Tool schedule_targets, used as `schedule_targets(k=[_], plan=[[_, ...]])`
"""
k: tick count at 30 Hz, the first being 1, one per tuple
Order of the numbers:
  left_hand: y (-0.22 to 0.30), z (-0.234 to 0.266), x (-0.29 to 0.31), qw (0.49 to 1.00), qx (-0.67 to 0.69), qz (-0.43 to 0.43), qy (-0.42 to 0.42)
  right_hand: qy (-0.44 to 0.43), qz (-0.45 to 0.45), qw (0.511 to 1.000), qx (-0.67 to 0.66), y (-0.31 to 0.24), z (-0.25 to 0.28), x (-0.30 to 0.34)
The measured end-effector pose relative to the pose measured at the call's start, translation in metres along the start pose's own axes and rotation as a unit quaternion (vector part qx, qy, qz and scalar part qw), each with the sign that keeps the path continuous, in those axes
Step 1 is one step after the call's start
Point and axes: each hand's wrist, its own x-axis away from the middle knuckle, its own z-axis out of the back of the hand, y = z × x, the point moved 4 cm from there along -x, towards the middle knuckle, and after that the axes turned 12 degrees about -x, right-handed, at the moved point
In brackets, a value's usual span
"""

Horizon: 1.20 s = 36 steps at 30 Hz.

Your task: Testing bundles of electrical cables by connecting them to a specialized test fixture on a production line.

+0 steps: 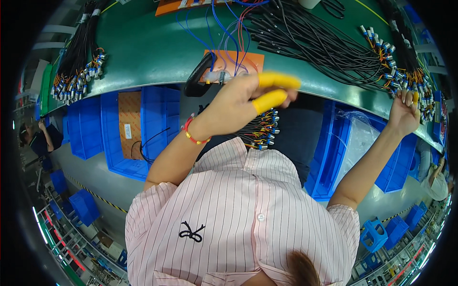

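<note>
My left hand [234,102], with yellow finger cots on its thumb and forefinger, is raised over the table's near edge, slightly blurred. Its thumb and forefinger are apart, with nothing visible between them. Just beyond it lies an orange board [255,59] with blue, purple and red wires and a black curved handle [198,76]. Below that hand, a bundle of black cables with metal connectors [267,131] rests at my lap. Far to the right, my right hand [405,117] has its fingers curled at the connector ends of a cable pile [389,62]; what they grip is hidden.
Black cables [315,40] spread across the green table [143,57]. Another bundle [81,71] lies at the left end. Blue bins [112,138] stand below the edge, one on the right holding clear plastic [355,138]. Other people [40,138] are at the far sides.
</note>
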Motion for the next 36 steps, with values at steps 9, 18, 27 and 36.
schedule_targets(k=[9, 18, 27, 36], plan=[[-0.076, 0.003, 0.069, 0.867, -0.481, 0.067, 0.107, 0.065, 0.048, 0.991, 0.102, 0.032, 0.022, -0.037], [-0.088, -0.006, 0.059, 0.816, -0.578, 0.026, 0.016, -0.034, 0.243, 0.519, 0.819, 0.077, -0.033, -0.022], [-0.084, -0.001, 0.060, 0.850, -0.526, 0.017, 0.000, -0.392, 0.042, 0.699, 0.597, 0.210, -0.140, 0.181], [-0.040, 0.009, 0.072, 0.957, -0.280, 0.052, 0.046, -0.115, -0.385, 0.846, 0.351, 0.204, -0.089, 0.214]])
